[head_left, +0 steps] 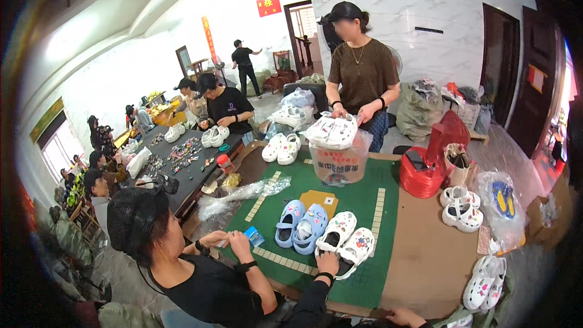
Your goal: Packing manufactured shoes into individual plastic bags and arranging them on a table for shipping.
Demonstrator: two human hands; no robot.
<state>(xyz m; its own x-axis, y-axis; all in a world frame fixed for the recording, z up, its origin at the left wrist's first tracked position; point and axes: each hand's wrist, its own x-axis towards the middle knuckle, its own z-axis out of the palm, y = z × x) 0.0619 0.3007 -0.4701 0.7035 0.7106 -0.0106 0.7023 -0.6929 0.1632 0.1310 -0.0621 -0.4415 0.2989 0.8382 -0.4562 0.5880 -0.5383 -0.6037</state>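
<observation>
My left grip [328, 262] meets the white clogs [335, 228], charms [361, 244] on both.
My right grip [403, 317] sits low by the desk [434, 267]; I can't tell whether either is closed. Decoration looks well along; what's left doesn't show. The clogs look smooth, rounded, moulded; blue clogs [311, 229] sit left of my left grip, a translucent bucket [337, 167] well beyond.

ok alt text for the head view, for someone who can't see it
The wearer's left hand touches a pair of white clogs with colourful charms, beside a blue pair on a green mat; the right hand is by the edge of the table. One co-worker holds a blue packet, another holds bagged white clogs over a bucket.
</observation>
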